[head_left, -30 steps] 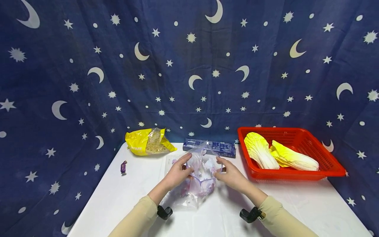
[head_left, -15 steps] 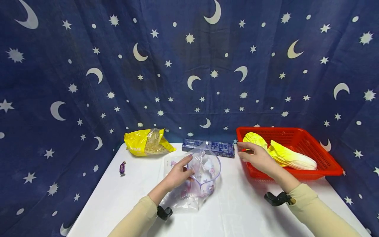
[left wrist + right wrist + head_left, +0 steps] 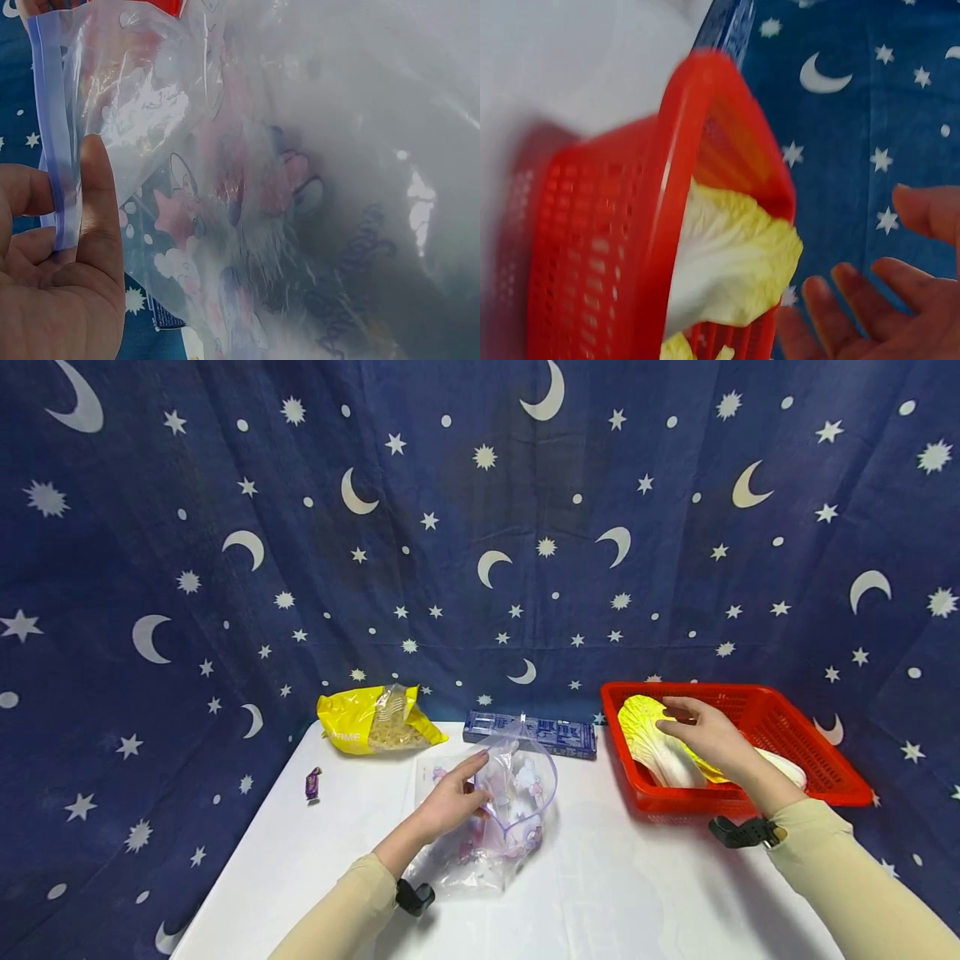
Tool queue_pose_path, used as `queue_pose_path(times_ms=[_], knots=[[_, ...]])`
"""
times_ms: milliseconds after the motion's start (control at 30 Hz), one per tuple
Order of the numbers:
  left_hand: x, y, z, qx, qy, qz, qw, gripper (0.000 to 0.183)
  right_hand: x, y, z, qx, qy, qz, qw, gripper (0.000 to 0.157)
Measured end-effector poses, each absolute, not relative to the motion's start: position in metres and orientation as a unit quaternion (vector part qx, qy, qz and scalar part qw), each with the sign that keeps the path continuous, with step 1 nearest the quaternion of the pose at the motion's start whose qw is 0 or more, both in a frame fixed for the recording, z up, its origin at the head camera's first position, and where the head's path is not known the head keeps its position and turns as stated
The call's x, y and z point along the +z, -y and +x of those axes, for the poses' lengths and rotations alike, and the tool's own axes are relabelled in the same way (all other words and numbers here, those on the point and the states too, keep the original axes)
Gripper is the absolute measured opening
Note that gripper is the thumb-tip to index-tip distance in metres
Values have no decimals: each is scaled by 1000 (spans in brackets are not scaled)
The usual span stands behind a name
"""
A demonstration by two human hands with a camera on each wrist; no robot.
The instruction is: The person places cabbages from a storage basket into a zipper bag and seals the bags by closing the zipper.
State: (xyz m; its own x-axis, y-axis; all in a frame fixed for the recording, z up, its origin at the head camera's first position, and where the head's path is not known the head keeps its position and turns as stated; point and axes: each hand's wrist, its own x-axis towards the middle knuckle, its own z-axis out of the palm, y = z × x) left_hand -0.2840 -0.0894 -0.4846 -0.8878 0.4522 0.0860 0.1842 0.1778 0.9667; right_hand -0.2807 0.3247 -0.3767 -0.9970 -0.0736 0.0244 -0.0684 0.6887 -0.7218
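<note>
A clear zip bag (image 3: 517, 827) with a purple rim and pink cartoon prints stands open-mouthed on the white table. My left hand (image 3: 450, 802) pinches its zip edge between thumb and fingers; the purple strip (image 3: 56, 135) shows between them in the left wrist view. On the right, my right hand (image 3: 701, 735) hovers over the red basket (image 3: 821, 756), fingers spread and holding nothing. Just below it lies a napa cabbage piece (image 3: 656, 752) with yellow leaf tips. A second cabbage piece (image 3: 787, 766) is partly hidden behind the hand and wrist.
At the back left lies a yellow bag of pasta-like pieces (image 3: 382, 722). A long dark blue box (image 3: 558, 735) rests behind the zip bag. Far left is a small purple wrapped candy (image 3: 312, 785). A starry blue curtain (image 3: 420, 568) hangs behind the table.
My right hand has let go of the zip bag's rim and moved right, over the basket and its cabbage. My left hand keeps its hold on the bag.
</note>
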Motion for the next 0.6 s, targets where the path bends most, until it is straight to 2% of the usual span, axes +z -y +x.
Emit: queue_pose_path(times_ms=[133,333,600], knots=[[-484,91,-284,605,-758,214,118,68,-374,-336,-286,-369,-928,-35,41,85],[-482,94,-284,605,-757,215,120,68,-369,-353,-296,-366,-919,-22,141,96],[-484,95,-280,596,-765,214,122,68,-373,-378,-304,-406,-884,17,232,90]])
